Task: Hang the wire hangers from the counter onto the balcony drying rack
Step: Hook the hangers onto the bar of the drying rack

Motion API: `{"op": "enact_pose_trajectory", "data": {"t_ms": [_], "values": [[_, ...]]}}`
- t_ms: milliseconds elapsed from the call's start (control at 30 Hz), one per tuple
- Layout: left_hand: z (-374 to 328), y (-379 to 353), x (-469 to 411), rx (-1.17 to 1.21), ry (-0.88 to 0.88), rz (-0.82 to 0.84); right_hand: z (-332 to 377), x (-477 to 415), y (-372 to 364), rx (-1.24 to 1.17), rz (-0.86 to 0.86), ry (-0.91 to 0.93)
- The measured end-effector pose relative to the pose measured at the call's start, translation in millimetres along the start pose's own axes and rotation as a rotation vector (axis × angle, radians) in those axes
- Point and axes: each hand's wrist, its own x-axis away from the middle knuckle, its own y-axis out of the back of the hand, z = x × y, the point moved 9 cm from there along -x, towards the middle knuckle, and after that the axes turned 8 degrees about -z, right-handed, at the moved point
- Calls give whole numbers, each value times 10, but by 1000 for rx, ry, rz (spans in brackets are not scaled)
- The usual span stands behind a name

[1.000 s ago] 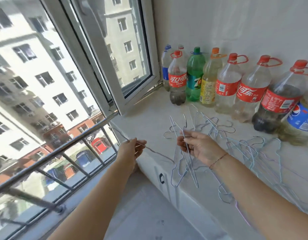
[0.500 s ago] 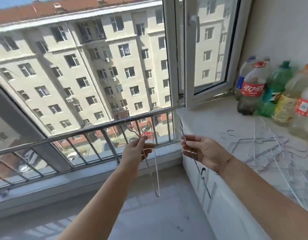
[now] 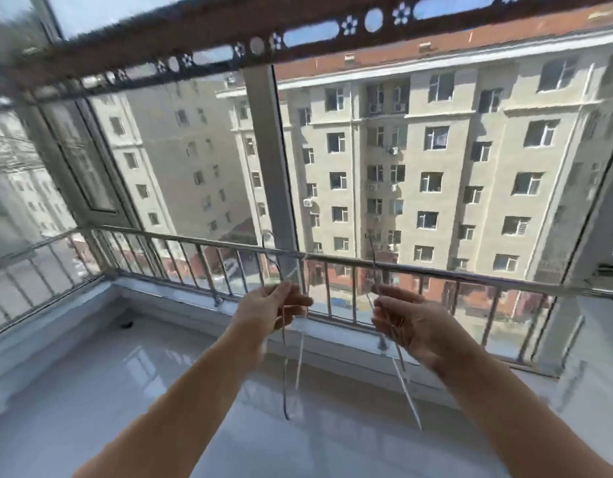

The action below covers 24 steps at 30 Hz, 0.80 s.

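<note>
My left hand (image 3: 270,310) pinches a thin wire hanger (image 3: 299,360) whose hook rises above the fingers and whose body dangles below. My right hand (image 3: 406,320) grips a second wire hanger (image 3: 406,388), with its hook sticking up past the thumb. Both hands are held out at chest height, side by side, in front of the window. Overhead runs the dark drying rack bar (image 3: 229,46) with round and flower-shaped holes, well above both hands. The counter is out of view.
A steel guard railing (image 3: 436,270) runs across the window just beyond my hands. A window post (image 3: 268,150) stands behind the left hanger. An opened window sash (image 3: 80,160) is at the left. Glossy white floor (image 3: 125,391) lies below.
I have turned left, away from the counter and bottles, and now face the window. Both hands carried their hangers along and rose a little. The overhead rack bar has come into view.
</note>
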Motion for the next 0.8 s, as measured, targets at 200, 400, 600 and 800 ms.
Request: {"op": "enact_pose_trajectory", "data": {"t_ms": [200, 400, 600, 800], "values": [[-505, 1400, -122, 13, -83, -122, -343, -169, -1415, -9, 152, -41], [-1000, 2473, -416, 6, -148, -157, -529, -338, -2706, 1, 284, 6], [-1409, 3255, -689, -42, -211, -222, -673, -503, -3655, 14, 358, 58], [-1647, 3840, -1153, -25, -224, -286, -767, -877, -4317, 115, 394, 102]]}}
